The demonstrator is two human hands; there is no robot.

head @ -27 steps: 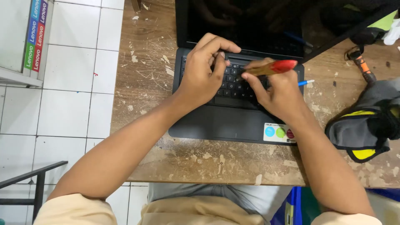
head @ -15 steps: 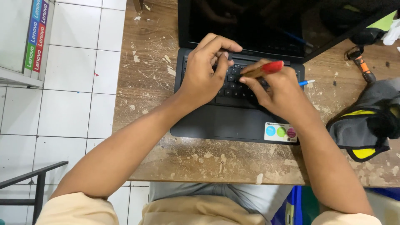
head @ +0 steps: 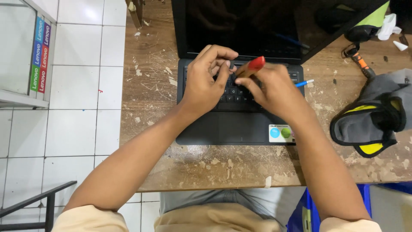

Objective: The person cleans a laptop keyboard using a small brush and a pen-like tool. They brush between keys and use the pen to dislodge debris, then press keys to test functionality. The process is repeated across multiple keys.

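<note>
Worn wooden table (head: 150, 81), scratched and flaking, is lying under both hands and spreading out to either side of them. Black laptop (head: 240, 124) is sitting open directly beneath the hands, dark screen rising just beyond the fingertips, palm rest with round coloured stickers on the near side toward the person's body. Grey and yellow bag (head: 377, 116) is slumping well out to the right of the right hand. Left hand (head: 204, 81) is resting over the left half of the keyboard (head: 234, 92), fingers curled, index and thumb pinching down at a key near the top rows; looks closed on something small, cannot tell whether it is gripping a keycap or only pressing. Right hand (head: 274, 90) is wrapped tight on a tool with a wooden shaft and red end (head: 251, 67), a screwdriver or pry tool by the look of it. Its long axis is running diagonally, red end pointing up and away to the right, working tip angling down to the left into the keys right beside the left fingertips; the tip itself is hidden. Hands are close together, almost touching over the keyboard middle; both equally near the spot. Blue pen (head: 304, 83) is poking out just right of the right hand. Orange-handled tool (head: 358, 58) is lying farther right, beyond the bag.
</note>
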